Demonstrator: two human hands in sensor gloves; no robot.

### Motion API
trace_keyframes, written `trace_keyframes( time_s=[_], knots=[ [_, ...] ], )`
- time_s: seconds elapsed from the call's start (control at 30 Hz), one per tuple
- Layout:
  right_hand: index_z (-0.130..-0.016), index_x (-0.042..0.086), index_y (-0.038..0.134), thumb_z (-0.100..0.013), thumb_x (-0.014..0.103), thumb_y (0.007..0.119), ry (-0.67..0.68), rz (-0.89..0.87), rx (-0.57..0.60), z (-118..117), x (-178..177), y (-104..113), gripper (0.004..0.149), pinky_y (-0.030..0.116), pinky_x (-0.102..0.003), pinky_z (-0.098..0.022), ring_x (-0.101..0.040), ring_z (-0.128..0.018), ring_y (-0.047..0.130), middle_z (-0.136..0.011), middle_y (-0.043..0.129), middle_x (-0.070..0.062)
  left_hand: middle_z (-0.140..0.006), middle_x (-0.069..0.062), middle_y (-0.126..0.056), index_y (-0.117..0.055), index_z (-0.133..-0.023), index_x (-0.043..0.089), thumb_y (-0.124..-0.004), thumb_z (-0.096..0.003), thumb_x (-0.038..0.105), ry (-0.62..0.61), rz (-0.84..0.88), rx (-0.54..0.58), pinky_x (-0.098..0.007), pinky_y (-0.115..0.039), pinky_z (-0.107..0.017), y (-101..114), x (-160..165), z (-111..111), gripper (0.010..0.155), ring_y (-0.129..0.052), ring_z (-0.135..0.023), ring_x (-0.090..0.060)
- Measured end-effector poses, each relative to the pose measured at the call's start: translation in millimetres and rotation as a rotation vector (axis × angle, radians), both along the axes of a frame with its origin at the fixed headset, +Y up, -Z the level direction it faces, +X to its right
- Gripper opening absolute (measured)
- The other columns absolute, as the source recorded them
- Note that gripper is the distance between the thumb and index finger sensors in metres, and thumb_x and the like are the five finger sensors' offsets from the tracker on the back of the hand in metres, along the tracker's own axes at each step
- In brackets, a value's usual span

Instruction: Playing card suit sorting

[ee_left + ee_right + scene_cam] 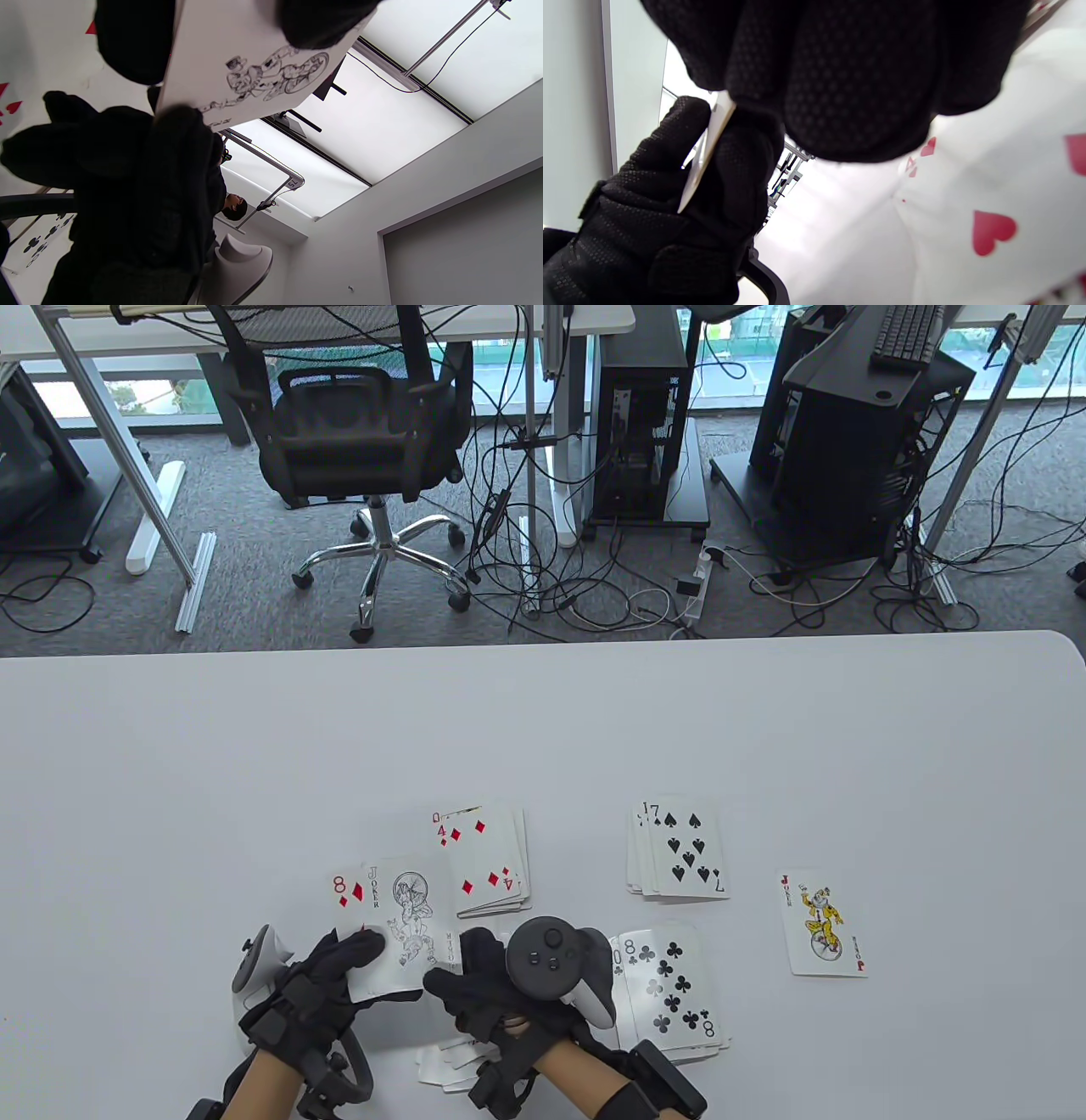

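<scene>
My left hand grips a held stack whose top shows an 8 of diamonds. A black-and-white joker lies across it, and my right hand pinches that joker's right edge. In the left wrist view the joker is close overhead, with dark fingers below it. In the right wrist view the cards' edge sits in my left hand, beside heart cards. On the table lie a diamonds pile, a spades pile, a clubs pile and a coloured joker.
Several loose cards lie under my right wrist near the white table's front edge. Beyond the far edge stand an office chair, computer towers and floor cables.
</scene>
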State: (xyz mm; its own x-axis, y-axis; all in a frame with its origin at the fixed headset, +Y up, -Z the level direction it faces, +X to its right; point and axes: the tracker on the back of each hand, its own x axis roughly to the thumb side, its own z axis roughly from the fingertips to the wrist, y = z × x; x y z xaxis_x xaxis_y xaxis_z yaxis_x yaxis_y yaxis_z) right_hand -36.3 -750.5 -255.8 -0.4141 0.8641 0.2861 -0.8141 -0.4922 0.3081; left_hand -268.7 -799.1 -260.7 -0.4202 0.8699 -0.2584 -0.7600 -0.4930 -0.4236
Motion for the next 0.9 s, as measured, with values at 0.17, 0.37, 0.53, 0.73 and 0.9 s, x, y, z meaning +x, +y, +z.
trace_keyframes(
  time_s=[0.17, 0.37, 0.53, 0.73, 0.9],
  knots=[
    [-0.073, -0.009, 0.07, -0.053, 0.025, 0.067, -0.017, -0.033, 0.038, 3, 3, 1, 0.04, 0.084, -0.048, -0.037, -0.02, -0.02, 0.098, -0.042, 0.092, -0.004, -0.102, -0.01, -0.075, -0.058, -0.104, 0.017, -0.067, -0.0626, 0.032, -0.009, 0.001, 0.002, -0.046, -0.08, -0.056, 0, 1, 0, 0.046, -0.087, -0.084, -0.035],
    [-0.073, -0.013, 0.071, -0.053, 0.022, 0.064, -0.064, 0.028, 0.13, 3, 10, 9, 0.04, 0.084, -0.048, -0.035, -0.021, -0.019, 0.098, -0.041, 0.093, -0.006, -0.101, -0.009, -0.077, -0.06, -0.103, 0.017, -0.068, -0.062, 0.031, -0.014, -0.026, 0.024, -0.046, -0.08, -0.055, 3, 1, 0, 0.044, -0.088, -0.083, -0.035],
    [-0.074, -0.013, 0.073, -0.053, 0.021, 0.065, -0.113, 0.055, 0.165, 0, 23, 20, 0.04, 0.084, -0.048, -0.035, -0.022, -0.019, 0.098, -0.041, 0.094, -0.007, -0.101, -0.009, -0.078, -0.061, -0.103, 0.017, -0.068, -0.0617, 0.03, -0.025, -0.027, 0.028, -0.046, -0.081, -0.055, 3, 2, 0, 0.044, -0.089, -0.082, -0.035],
    [-0.073, -0.013, 0.074, -0.053, 0.02, 0.066, -0.199, -0.018, 0.119, -8, 55, 32, 0.04, 0.083, -0.049, -0.035, -0.023, -0.018, 0.098, -0.041, 0.094, -0.008, -0.1, -0.006, -0.078, -0.061, -0.103, 0.017, -0.068, -0.0615, 0.031, -0.004, -0.025, 0.028, -0.046, -0.081, -0.055, 3, 0, -1, 0.044, -0.089, -0.082, -0.034],
    [-0.073, -0.013, 0.075, -0.052, 0.02, 0.066, -0.292, -0.002, 0.163, -21, 105, 61, 0.04, 0.083, -0.049, -0.035, -0.023, -0.018, 0.098, -0.04, 0.094, -0.008, -0.1, -0.006, -0.078, -0.061, -0.103, 0.017, -0.068, -0.0616, 0.031, -0.006, -0.021, 0.029, -0.045, -0.081, -0.055, 4, 1, -1, 0.044, -0.089, -0.082, -0.034]
  ],
)
